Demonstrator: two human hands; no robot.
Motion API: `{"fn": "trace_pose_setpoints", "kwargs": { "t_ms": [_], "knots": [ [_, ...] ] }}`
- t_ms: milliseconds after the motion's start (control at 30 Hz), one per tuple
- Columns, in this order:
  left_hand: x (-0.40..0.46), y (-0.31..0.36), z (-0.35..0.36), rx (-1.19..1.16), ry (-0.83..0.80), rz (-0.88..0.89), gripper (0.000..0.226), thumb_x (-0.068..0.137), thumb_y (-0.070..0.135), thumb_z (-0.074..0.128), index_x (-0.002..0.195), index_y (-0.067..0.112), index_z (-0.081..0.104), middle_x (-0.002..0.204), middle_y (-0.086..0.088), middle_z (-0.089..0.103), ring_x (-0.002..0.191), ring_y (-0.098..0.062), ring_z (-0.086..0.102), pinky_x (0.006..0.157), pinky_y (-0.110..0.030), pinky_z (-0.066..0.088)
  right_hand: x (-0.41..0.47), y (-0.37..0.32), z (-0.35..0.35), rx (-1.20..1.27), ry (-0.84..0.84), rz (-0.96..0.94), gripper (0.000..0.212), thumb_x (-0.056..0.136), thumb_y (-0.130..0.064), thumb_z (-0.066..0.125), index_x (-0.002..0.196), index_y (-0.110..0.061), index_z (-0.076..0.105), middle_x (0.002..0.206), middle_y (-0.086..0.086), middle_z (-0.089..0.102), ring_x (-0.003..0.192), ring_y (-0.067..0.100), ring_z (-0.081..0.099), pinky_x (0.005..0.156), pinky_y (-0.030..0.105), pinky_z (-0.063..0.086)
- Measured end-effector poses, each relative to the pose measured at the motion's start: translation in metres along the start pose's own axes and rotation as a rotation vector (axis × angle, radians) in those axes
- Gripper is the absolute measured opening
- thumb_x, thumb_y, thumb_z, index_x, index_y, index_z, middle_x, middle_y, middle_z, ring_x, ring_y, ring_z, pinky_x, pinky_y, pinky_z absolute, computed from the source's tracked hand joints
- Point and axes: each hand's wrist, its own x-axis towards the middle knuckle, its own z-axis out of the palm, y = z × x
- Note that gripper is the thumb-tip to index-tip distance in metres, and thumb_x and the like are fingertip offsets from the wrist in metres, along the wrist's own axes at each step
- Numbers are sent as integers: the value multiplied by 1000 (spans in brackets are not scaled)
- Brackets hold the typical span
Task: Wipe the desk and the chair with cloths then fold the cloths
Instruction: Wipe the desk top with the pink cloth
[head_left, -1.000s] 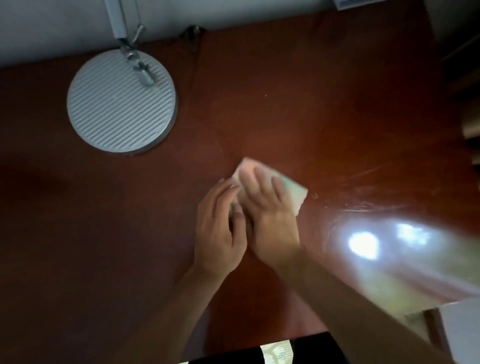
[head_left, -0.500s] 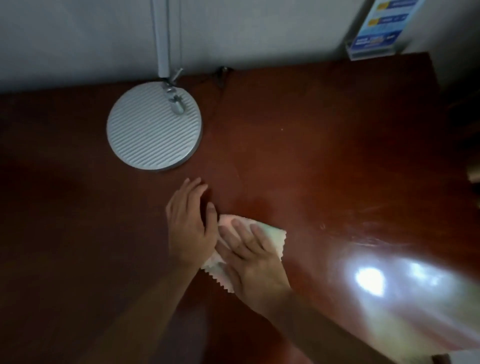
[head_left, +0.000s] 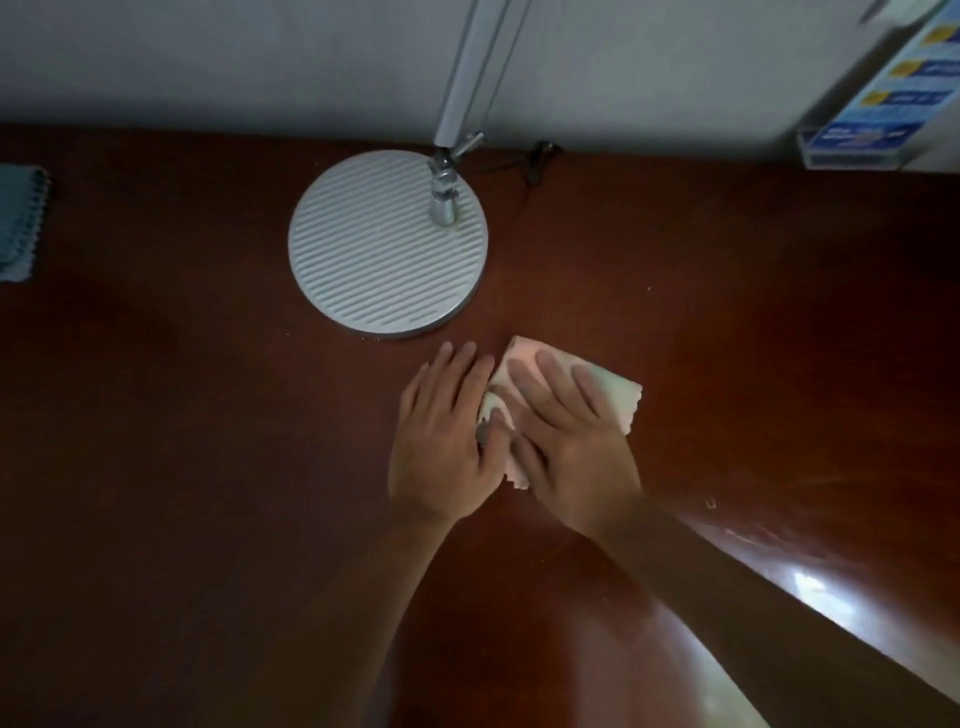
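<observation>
A pale pinkish cloth (head_left: 621, 397) with a zigzag edge lies flat on the dark red-brown desk (head_left: 208, 467), just in front and to the right of the lamp base. My right hand (head_left: 571, 447) presses flat on top of it and covers most of it. Beside it, my left hand (head_left: 447, 441) lies flat, its thumb pinning the cloth's left edge and its fingers on bare wood. A second, blue cloth (head_left: 18, 223) lies folded at the desk's far left edge, well away from both hands.
A round ribbed silver lamp base (head_left: 379, 249) with its upright arm stands at the back centre, a dark cable (head_left: 535, 161) behind it. A blue leaflet holder (head_left: 878, 130) sits at the back right against the wall. Window glare marks the desk's right front.
Both hands slid the pale cloth left toward the lamp base, then away from me. The view tilted up, bringing the wall, the blue cloth and the leaflet holder into sight.
</observation>
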Motion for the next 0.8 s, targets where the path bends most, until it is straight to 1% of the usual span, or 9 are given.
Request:
{"fn": "trace_pose_setpoints", "kwargs": {
  "t_ms": [100,200,267,367,467,567,633,700,800],
  "knots": [
    [-1,0,-2,46,-23,26,51,94,38,48,134,9,60,146,-11,53,143,-27,40,118,-44,30,22,37,-10,1,-34,-53,45,103,-38,37,143,-23,50,154,5,40,147,28,28,120,48,19],
    [1,0,-2,86,-45,32,50,93,36,51,135,12,59,149,-11,50,145,-27,36,120,-43,25,62,115,-27,-88,68,273,49,102,-45,29,144,-25,47,152,13,42,145,34,31,117,47,21],
    [0,0,-1,95,-35,33,49,92,34,52,135,11,59,148,-11,50,145,-27,36,120,-44,26,54,149,-39,-109,94,493,59,101,-50,22,143,-20,51,152,15,43,144,35,32,116,51,26],
    [1,0,1,103,-22,43,49,91,32,53,133,10,60,146,-13,52,143,-29,39,118,-45,27,-4,112,-38,-54,134,552,52,103,-42,31,142,-15,52,153,15,39,145,35,31,114,56,27],
    [0,1,0,116,-26,36,50,90,33,52,133,10,60,146,-13,52,143,-30,39,118,-45,27,-47,33,-15,-8,104,356,45,102,-35,39,142,-18,52,154,9,40,146,33,29,118,53,23],
    [0,1,0,104,-11,51,49,89,33,52,130,9,62,145,-13,53,141,-30,42,117,-46,29,-8,15,-1,-8,106,188,42,103,-35,41,140,-21,55,152,4,44,146,29,32,117,52,25],
    [1,0,-1,93,2,45,47,89,31,53,129,8,62,144,-13,54,140,-29,43,118,-46,29,27,35,-2,-65,118,254,43,104,-37,38,140,-22,55,151,5,46,145,29,33,117,51,26],
    [0,2,-1,90,-16,42,47,89,30,52,131,9,61,145,-12,54,141,-28,41,118,-45,28,31,63,-9,-90,157,449,45,104,-40,35,140,-22,55,151,7,46,144,30,34,117,51,26],
    [-1,1,0,58,9,68,46,90,27,55,132,10,61,144,-10,54,141,-26,42,117,-47,30,-18,51,-11,-91,245,580,43,103,-34,41,141,-16,54,152,12,43,143,35,35,112,56,30]
  ]
}}
